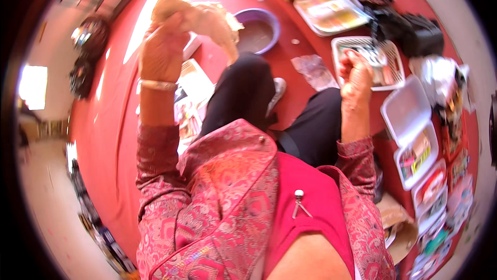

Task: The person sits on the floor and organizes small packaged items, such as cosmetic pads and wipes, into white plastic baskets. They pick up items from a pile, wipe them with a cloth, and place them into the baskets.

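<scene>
Raised on the left, my left hand [164,47] is closed round a limp, beige, thin cloth-like piece [215,23]. Its loose end hangs to the right, above my left knee, and blur hides its exact kind. My right hand [356,75] is up on the right, fingers curled together in a pinch. It appears in front of the left edge of a white openwork basket [396,67] with small items in it. Whether anything thin is between those fingers I cannot make out.
A purple basin [278,31] sits on the red floor cloth [111,161] beyond my knees. A white tray [310,23] lies farther right. Open white boxes [406,106] and packets line the right side; papers [195,78] lie by my left leg. A crumpled clear wrapper [315,71] is near the basket.
</scene>
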Demonstrator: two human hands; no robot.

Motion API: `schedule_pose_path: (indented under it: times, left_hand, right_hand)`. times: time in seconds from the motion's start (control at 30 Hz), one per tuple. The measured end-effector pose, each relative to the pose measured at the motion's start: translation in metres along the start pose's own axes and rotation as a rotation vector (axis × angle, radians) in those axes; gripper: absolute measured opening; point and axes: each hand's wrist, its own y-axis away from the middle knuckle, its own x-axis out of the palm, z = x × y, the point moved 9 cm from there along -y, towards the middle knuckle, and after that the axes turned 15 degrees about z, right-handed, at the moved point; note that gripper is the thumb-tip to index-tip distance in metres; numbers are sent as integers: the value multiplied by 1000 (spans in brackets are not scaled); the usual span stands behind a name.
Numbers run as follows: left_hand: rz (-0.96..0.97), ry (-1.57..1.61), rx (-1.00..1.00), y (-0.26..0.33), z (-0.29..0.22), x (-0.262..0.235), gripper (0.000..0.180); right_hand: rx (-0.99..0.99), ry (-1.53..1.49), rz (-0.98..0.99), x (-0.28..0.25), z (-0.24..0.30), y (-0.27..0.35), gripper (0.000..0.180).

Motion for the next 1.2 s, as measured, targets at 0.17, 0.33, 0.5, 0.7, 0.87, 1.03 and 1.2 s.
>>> schedule_pose_path:
  times: [0.17,0.33,0.5,0.7,0.87,1.03,1.2]
  left_hand:
    - [-295,-182,135,47,-51,-33,18]
    - [-460,-205,190,104,-68,-69,16]
    - [-594,-167,111,139,-42,-119,17]
    - [-9,-247,-145,67,23,-51,20]
    - [36,-12,-29,13,47,5,24]
    - [-161,7,74,59,73,-49,41]
    - [-570,-127,-737,289,238,-215,21]
  right_hand:
    - [66,-29,140,0,-11,-8,11]
    - [107,7,178,-11,-17,-9,10]
    - [109,135,134,-13,-12,-10,11]
    - [56,581,636,144,-7,5,66]
    - [-169,784,1036,277,-15,36,71]
    - [267,619,698,246,-51,20,33]
    - [481,-65,828,160,-38,-32,24]
